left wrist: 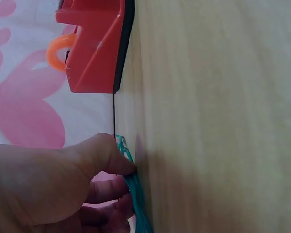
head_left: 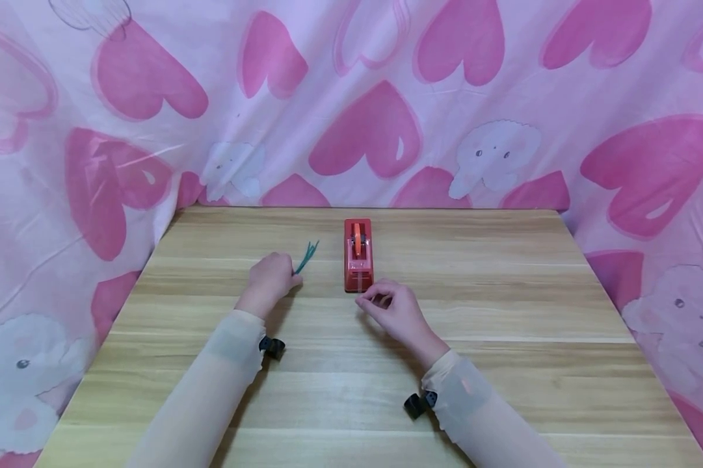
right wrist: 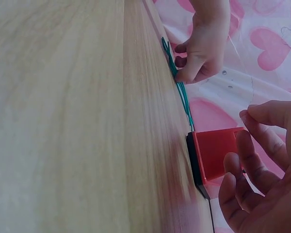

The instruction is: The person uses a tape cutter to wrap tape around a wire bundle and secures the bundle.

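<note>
A red tape dispenser point(head_left: 359, 279) with an orange roll core point(head_left: 358, 240) stands on the table. My left hand point(head_left: 269, 276) is to its left, thumb and fingers pinching a bundle of thin green cord point(head_left: 307, 255). Strands stick out past the fingers, and loops point(left wrist: 120, 141) show at one end in the left wrist view. My right hand point(head_left: 393, 307) is at the dispenser's near end. Its thumb and index fingertips meet right at the cutting edge, pinching the end of the clear tape point(head_left: 359, 278); the other fingers point(right wrist: 237, 170) curve beside the dispenser.
The wood-grain table point(head_left: 503, 273) spreads around both hands. A pink cloth point(head_left: 363, 188) with hearts and white cartoon animals hangs behind the table and along both sides. Each wrist carries a small black camera point(head_left: 274, 348).
</note>
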Tool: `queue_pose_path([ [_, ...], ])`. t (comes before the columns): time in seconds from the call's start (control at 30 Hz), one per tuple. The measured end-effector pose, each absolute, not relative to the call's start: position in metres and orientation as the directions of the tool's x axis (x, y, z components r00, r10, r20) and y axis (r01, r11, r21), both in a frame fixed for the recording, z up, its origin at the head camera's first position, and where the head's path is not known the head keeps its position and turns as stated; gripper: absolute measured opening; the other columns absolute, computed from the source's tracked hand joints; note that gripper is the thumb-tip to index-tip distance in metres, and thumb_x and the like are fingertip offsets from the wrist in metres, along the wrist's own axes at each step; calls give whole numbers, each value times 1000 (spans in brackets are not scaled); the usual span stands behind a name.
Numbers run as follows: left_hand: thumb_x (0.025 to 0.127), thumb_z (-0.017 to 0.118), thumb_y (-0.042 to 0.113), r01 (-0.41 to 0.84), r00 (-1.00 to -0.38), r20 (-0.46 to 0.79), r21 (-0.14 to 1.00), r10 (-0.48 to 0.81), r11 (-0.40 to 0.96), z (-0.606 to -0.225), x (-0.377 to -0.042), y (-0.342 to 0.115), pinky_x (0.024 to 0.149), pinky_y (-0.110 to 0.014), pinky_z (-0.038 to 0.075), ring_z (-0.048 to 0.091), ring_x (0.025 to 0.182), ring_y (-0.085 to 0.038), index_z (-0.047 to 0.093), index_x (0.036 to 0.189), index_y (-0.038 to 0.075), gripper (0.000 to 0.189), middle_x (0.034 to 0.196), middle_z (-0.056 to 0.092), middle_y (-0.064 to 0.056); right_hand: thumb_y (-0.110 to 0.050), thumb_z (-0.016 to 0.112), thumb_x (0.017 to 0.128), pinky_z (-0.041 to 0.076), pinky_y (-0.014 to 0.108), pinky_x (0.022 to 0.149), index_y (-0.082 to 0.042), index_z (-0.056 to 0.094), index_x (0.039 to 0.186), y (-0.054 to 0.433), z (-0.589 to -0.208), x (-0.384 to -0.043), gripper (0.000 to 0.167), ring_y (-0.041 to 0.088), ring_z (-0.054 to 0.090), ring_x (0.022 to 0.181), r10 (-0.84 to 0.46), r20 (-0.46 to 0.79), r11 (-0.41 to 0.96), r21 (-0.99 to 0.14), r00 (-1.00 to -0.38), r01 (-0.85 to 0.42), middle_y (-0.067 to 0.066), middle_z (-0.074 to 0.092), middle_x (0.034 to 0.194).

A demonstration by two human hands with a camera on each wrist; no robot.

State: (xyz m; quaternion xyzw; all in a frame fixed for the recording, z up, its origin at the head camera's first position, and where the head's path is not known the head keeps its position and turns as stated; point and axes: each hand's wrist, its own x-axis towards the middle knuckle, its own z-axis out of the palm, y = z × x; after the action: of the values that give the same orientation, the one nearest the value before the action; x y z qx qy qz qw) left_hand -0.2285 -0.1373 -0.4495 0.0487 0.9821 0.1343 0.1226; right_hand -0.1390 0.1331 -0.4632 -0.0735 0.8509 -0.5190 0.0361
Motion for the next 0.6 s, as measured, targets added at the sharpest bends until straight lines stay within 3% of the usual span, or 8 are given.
queue_pose_path([
  [0.33, 92, 72, 24, 148, -972, -150, 201, 180, 968, -456, -223, -136, 68, -43, 54, 56, 82, -29, 64, 80, 4, 24, 93, 59, -15, -31, 78, 93, 53, 32, 73, -20, 79, 94, 131, -461, -139, 12, 19, 60, 85, -143, 10, 458, -886, -990, -76, -5, 71, 95],
  [0.6, 92, 70, 20, 204, -964, -94, 333, 248, 920, -459, -220, -146, 75, -43, 53, 56, 84, -26, 70, 88, 3, 17, 94, 60, -13, -30, 78, 94, 53, 32, 74, -23, 79, 94, 132, -460, -139, 8, 20, 60, 86, -146, 4, 461, -885, -989, -71, -5, 71, 96],
])
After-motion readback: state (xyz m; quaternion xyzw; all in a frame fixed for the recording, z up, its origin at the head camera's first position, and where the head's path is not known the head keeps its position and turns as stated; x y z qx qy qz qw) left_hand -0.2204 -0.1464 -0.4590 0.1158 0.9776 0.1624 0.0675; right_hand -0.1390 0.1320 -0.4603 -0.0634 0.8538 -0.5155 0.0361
